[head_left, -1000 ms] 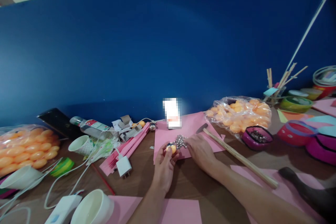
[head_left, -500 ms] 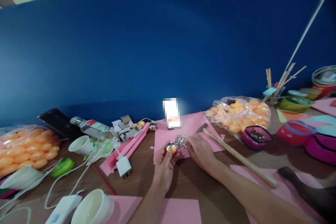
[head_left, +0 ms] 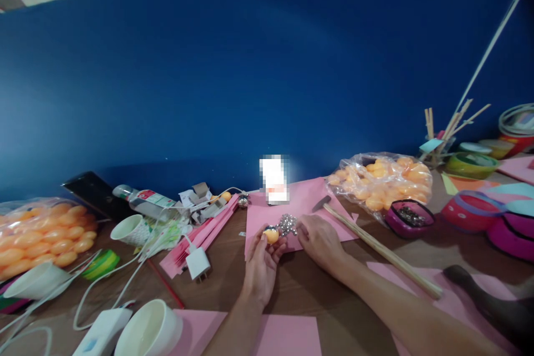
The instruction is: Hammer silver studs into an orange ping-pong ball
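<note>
My left hand (head_left: 262, 267) is closed around an orange ping-pong ball (head_left: 272, 236), its thumb at the near side. The upper part of the ball is dark and shiny. Just to the right of the ball lies a pile of small, shiny silver round pieces (head_left: 287, 225) that look like thumbtacks, on a pink sheet (head_left: 304, 200). At the right edge of this pile rests my right hand (head_left: 320, 240), its fingers curled together; anything between the fingertips is hidden. A hammer (head_left: 384, 251) with a wooden handle lies to its right.
Clear bags of orange balls (head_left: 379, 183) stand at the right and far left. A purple bowl (head_left: 409, 221) holds dark small pieces. On the left are a white cup (head_left: 148, 334), a charger (head_left: 197, 263), cables and a bottle (head_left: 150, 203). A blue wall (head_left: 250, 78) rises behind.
The ball has turned slightly in my left hand, with its shiny part now less visible and more orange showing. My right hand stays beside the silver pieces.
</note>
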Demonstrator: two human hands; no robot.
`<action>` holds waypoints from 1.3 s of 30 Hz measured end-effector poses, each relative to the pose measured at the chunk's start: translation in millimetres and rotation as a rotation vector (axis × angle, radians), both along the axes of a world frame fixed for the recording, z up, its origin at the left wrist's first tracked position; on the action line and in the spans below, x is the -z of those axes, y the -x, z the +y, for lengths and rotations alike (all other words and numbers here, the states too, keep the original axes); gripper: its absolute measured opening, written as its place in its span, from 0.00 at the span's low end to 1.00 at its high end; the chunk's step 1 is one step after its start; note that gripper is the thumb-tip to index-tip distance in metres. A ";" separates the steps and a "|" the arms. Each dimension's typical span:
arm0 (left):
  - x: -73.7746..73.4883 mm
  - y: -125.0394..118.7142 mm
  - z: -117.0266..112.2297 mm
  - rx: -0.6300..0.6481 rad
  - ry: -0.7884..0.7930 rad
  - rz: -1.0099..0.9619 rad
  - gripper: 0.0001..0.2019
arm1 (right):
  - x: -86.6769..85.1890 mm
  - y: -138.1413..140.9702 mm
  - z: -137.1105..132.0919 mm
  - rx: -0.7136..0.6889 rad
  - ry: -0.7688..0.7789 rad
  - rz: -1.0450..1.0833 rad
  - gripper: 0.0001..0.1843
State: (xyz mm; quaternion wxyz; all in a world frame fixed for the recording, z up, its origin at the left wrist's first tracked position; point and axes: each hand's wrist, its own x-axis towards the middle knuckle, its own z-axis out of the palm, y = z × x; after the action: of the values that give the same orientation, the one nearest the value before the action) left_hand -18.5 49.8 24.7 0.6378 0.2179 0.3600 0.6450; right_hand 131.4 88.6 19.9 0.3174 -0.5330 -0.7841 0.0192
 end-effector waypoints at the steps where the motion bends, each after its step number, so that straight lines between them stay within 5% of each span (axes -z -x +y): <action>1: 0.1 0.4 -0.1 0.005 0.002 -0.011 0.15 | 0.1 0.1 0.1 0.000 0.006 0.008 0.05; 39: 0.6 -0.8 2.4 -0.024 0.005 -0.014 0.14 | -2.7 0.4 -1.9 -0.084 0.034 0.228 0.05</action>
State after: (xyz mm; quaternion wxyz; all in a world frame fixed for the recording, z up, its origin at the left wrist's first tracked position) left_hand -17.7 52.2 24.1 0.6331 0.2077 0.3598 0.6532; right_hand 131.0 86.7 22.6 0.3945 -0.4991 -0.7642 0.1063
